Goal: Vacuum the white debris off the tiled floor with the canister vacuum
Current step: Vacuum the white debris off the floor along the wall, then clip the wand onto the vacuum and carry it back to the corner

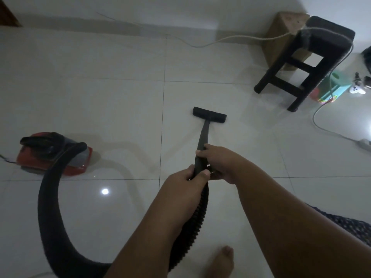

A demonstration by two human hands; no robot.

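A red and black canister vacuum (54,155) sits on the tiled floor (100,97) at the left. Its black ribbed hose (50,217) loops from the canister down and round to the black wand (202,145). The wand's flat black nozzle (209,114) rests on the tiles ahead of me. My left hand (188,183) grips the wand's lower end where the hose joins. Just above it, my right hand (218,159) grips the wand. I cannot make out any white debris on the dim floor.
A dark wooden stool (305,63) stands at the back right, a cardboard box (281,37) behind it. A white cable (230,39) runs along the floor to a power strip (364,144). A green toy (331,87) and a white controller (357,90) lie right. My bare foot (222,261) is below.
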